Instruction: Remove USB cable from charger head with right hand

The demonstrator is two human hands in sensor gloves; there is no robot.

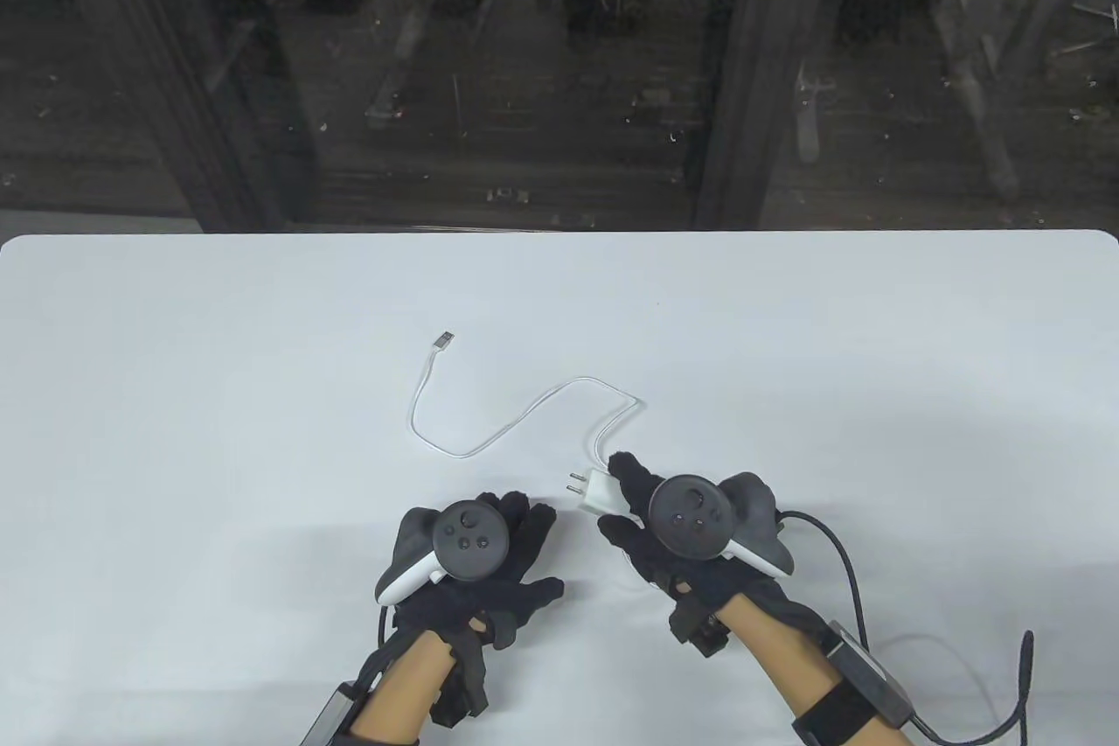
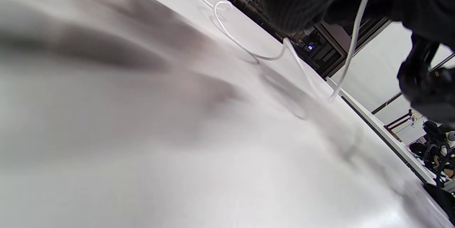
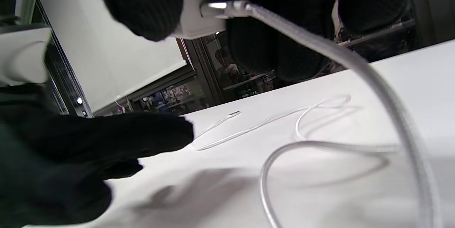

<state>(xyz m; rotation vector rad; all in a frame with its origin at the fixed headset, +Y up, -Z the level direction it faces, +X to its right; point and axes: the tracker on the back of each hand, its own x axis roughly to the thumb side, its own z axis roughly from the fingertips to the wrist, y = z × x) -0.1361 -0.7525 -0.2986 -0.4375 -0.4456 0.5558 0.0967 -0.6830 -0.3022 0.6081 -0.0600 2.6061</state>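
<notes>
A white charger head (image 1: 597, 491) with its two prongs pointing left is held just above the table by my right hand (image 1: 617, 491). In the right wrist view the charger head (image 3: 197, 12) sits between my gloved fingers, with the cable's metal plug (image 3: 224, 7) seated in it. The white USB cable (image 1: 489, 434) runs from the charger in an S-curve across the table to its free plug (image 1: 444, 339). My left hand (image 1: 521, 538) hovers to the left of the charger with fingers spread, holding nothing.
The white table (image 1: 218, 396) ends at its far edge before dark glass panels (image 1: 524, 81). Black glove cables (image 1: 852, 580) trail from my right wrist at the lower right. The left wrist view shows the cable (image 2: 249, 48) lying and hanging above the tabletop.
</notes>
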